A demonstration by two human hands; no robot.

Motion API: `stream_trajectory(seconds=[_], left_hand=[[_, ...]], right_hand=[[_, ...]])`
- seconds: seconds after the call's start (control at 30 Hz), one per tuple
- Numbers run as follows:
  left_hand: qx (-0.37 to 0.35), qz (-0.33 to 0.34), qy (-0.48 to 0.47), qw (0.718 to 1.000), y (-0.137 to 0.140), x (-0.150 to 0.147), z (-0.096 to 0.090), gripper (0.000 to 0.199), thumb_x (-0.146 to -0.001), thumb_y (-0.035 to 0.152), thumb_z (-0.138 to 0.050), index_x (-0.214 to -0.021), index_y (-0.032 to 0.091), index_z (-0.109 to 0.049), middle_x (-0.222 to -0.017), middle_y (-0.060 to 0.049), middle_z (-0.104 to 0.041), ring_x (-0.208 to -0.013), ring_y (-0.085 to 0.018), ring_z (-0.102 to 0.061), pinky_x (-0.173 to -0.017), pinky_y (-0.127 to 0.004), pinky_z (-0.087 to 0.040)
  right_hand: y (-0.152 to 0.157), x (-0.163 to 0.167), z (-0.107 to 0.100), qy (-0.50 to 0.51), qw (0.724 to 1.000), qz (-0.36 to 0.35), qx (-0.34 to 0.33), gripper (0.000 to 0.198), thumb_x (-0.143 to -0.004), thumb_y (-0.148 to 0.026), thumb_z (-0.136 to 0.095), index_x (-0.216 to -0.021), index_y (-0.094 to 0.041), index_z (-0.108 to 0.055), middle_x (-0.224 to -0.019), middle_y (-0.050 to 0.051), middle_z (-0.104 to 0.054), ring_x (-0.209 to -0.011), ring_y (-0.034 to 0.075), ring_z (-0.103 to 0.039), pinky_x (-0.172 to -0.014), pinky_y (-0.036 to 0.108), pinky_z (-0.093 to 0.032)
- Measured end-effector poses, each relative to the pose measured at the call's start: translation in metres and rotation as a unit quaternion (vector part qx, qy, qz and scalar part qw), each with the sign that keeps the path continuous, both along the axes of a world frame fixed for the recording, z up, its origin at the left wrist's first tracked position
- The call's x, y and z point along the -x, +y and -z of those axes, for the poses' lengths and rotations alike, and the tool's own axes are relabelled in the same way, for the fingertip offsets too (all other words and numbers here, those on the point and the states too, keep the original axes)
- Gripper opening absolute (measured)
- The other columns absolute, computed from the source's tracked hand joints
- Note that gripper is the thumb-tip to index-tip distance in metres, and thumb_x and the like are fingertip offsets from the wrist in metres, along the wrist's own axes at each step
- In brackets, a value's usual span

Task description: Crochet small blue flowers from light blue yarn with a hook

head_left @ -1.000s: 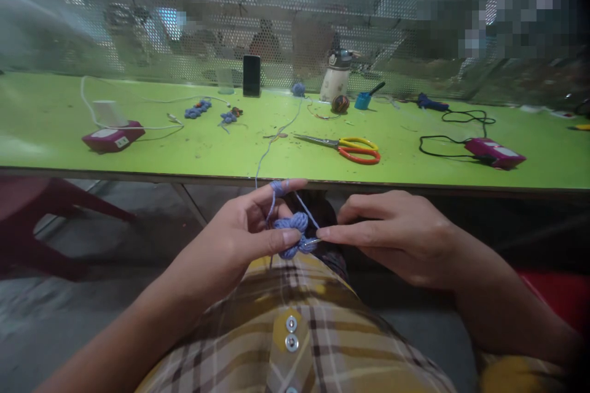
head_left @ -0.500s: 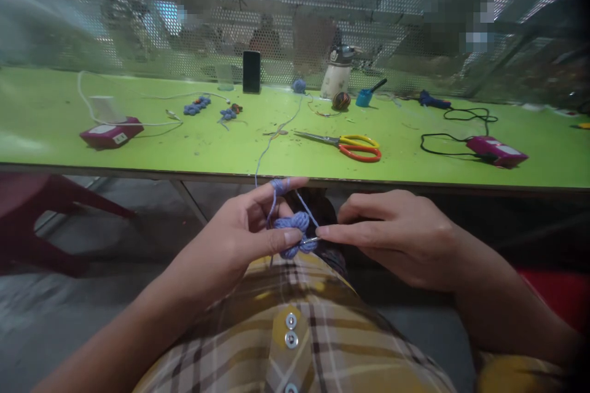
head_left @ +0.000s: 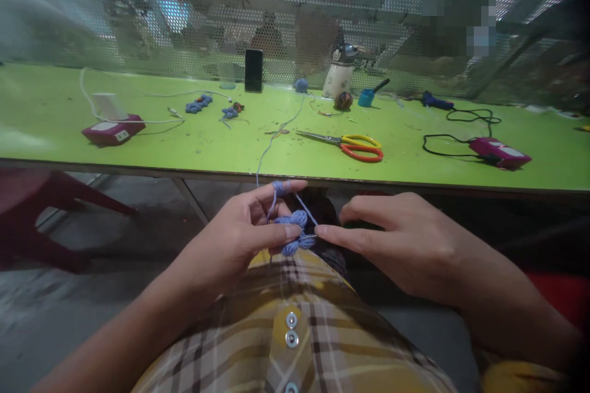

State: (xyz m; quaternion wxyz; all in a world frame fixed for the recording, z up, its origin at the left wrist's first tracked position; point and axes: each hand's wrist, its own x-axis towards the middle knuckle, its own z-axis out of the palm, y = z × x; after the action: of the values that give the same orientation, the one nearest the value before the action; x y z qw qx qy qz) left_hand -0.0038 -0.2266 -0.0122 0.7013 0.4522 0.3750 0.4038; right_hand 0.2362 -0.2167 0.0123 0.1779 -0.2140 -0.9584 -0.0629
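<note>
My left hand pinches a small blue-violet crochet piece with puffy petals between thumb and fingers. Blue yarn is wound round its raised index finger and runs back over the table to a small ball. My right hand is closed on a thin metal crochet hook, most of it hidden by the fingers. The hook's visible end is at the right side of the crochet piece. A strand slants from the left index finger down to the right fingertip.
On the green table lie scissors, finished-looking crochet pieces, a multicoloured yarn ball, a blue pot, a bottle, a phone and two magenta boxes with cables. A stool stands left.
The hook shows slightly less beyond the right fingertips, and the crochet piece is tilted a little differently. Both hands stay in nearly the same place; the view has shifted slightly.
</note>
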Motion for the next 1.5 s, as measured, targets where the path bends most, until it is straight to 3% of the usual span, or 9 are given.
stream_trajectory(seconds=[0.23,0.5,0.67,0.9,1.13,1.23,1.33,1.43,1.5], left_hand=[[-0.003,-0.015,0.002,1.000,0.001,-0.002,0.001,0.051,-0.074,0.017,-0.080,-0.122,0.022,-0.064,-0.074,0.004,-0.059,-0.068,-0.009,-0.055,-0.064,-0.022,-0.041],[-0.030,-0.023,0.039,0.999,0.001,0.000,0.006,0.050,-0.076,0.022,-0.079,-0.123,0.027,-0.064,-0.074,0.005,-0.056,-0.069,-0.010,-0.053,-0.068,-0.025,-0.041],[-0.048,-0.059,0.067,0.995,0.001,-0.004,0.006,0.050,-0.075,0.022,-0.078,-0.123,0.024,-0.065,-0.076,0.004,-0.057,-0.071,-0.012,-0.055,-0.072,-0.028,-0.042],[-0.119,-0.130,0.147,0.973,-0.003,-0.014,0.001,0.050,-0.074,0.017,-0.075,-0.123,0.016,-0.066,-0.071,0.004,-0.058,-0.069,-0.012,-0.053,-0.070,-0.026,-0.044],[-0.177,-0.155,0.170,0.957,-0.004,-0.017,0.004,0.048,-0.078,0.018,-0.070,-0.125,0.016,-0.065,-0.084,-0.002,-0.069,-0.077,-0.015,-0.062,-0.074,-0.028,-0.051],[-0.250,-0.194,0.214,0.924,-0.005,-0.018,0.010,0.045,-0.080,0.016,-0.067,-0.125,0.020,-0.066,-0.087,-0.002,-0.070,-0.073,-0.014,-0.061,-0.071,-0.027,-0.051],[-0.357,-0.262,0.249,0.862,-0.004,-0.018,0.018,0.041,-0.080,0.012,-0.066,-0.120,0.024,-0.070,-0.087,-0.001,-0.070,-0.071,-0.014,-0.061,-0.071,-0.026,-0.050],[-0.426,-0.294,0.256,0.816,-0.003,-0.018,0.024,0.049,-0.080,0.007,-0.066,-0.123,0.028,-0.068,-0.087,-0.001,-0.071,-0.075,-0.016,-0.064,-0.073,-0.028,-0.051],[-0.444,-0.315,0.243,0.803,-0.002,-0.020,0.025,0.055,-0.078,0.004,-0.067,-0.127,0.030,-0.065,-0.089,-0.002,-0.072,-0.080,-0.018,-0.065,-0.079,-0.031,-0.051]], right_hand=[[-0.002,0.003,-0.004,-0.029,1.000,0.007,0.004,0.026,-0.098,-0.020,-0.047,-0.114,-0.019,-0.067,-0.083,0.006,-0.063,-0.067,0.015,-0.052,-0.060,0.026,-0.033],[-0.004,0.006,-0.004,-0.043,0.999,0.023,-0.011,0.027,-0.099,-0.017,-0.043,-0.111,-0.017,-0.067,-0.078,0.005,-0.059,-0.064,0.015,-0.048,-0.058,0.027,-0.028],[-0.005,0.009,-0.005,-0.056,0.997,0.024,-0.037,0.028,-0.098,-0.013,-0.041,-0.109,-0.015,-0.067,-0.079,0.005,-0.056,-0.064,0.017,-0.047,-0.056,0.030,-0.024],[-0.006,0.020,-0.005,-0.094,0.990,0.048,-0.092,0.031,-0.095,-0.008,-0.040,-0.104,-0.013,-0.069,-0.073,0.006,-0.054,-0.060,0.018,-0.043,-0.055,0.032,-0.019],[-0.003,0.026,-0.001,-0.075,0.990,0.072,-0.093,0.032,-0.090,-0.006,-0.045,-0.108,-0.012,-0.070,-0.076,0.008,-0.059,-0.063,0.021,-0.049,-0.054,0.032,-0.023],[0.001,0.029,0.004,-0.033,0.993,0.100,-0.055,0.030,-0.091,-0.008,-0.048,-0.109,-0.013,-0.071,-0.076,0.008,-0.060,-0.061,0.019,-0.049,-0.053,0.031,-0.025],[0.005,0.033,0.012,0.067,0.989,0.125,0.026,0.031,-0.093,-0.008,-0.047,-0.110,-0.014,-0.072,-0.075,0.006,-0.059,-0.059,0.016,-0.050,-0.054,0.028,-0.032],[0.007,0.040,0.022,0.201,0.964,0.116,0.127,0.034,-0.091,-0.006,-0.047,-0.113,-0.015,-0.072,-0.080,0.007,-0.063,-0.067,0.015,-0.057,-0.060,0.026,-0.042],[0.008,0.047,0.028,0.297,0.932,0.101,0.180,0.033,-0.090,-0.006,-0.050,-0.111,-0.017,-0.072,-0.080,0.005,-0.065,-0.069,0.015,-0.060,-0.062,0.026,-0.046]])
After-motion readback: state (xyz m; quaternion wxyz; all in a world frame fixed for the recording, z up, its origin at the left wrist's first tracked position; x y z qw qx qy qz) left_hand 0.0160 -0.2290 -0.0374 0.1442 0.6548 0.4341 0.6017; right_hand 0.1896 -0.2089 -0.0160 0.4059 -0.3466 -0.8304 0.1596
